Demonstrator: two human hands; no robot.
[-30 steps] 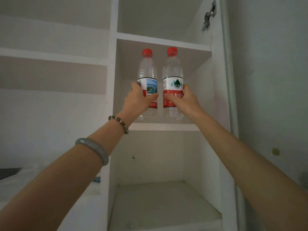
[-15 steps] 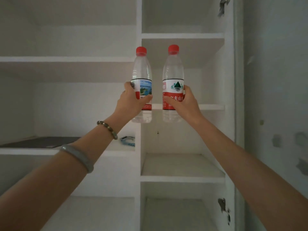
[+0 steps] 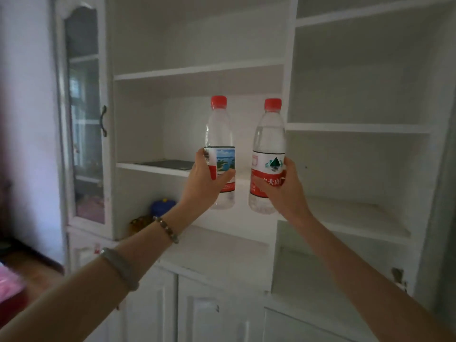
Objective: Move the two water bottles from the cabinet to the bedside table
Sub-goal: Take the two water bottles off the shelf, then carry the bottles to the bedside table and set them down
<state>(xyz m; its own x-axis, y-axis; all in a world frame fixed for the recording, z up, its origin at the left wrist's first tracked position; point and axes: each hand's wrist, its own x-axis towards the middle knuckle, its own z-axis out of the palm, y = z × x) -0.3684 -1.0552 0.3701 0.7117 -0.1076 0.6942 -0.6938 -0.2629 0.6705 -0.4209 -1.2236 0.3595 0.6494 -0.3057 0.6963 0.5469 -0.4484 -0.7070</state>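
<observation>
Two clear water bottles with red caps hang in the air in front of the white cabinet (image 3: 291, 70). My left hand (image 3: 203, 186) grips the left bottle (image 3: 219, 134) around its label, which shows a lake picture. My right hand (image 3: 283, 191) grips the right bottle (image 3: 269, 139) around its red and white label; this bottle tilts slightly to the left. Both bottles are clear of the shelves, held side by side a small gap apart. No bedside table shows in this view.
The cabinet has open shelves, a glass door (image 3: 85, 114) with a dark handle at the left, and closed doors (image 3: 209, 309) below. A dark flat thing (image 3: 167, 164) lies on one shelf; a blue object (image 3: 161, 207) sits lower. Pink fabric (image 3: 8, 282) shows at far left.
Both hands have lifted the bottles off the narrow right shelf and drawn them back, away from the cabinet. The view has pulled back and swung left, showing more of the cabinet.
</observation>
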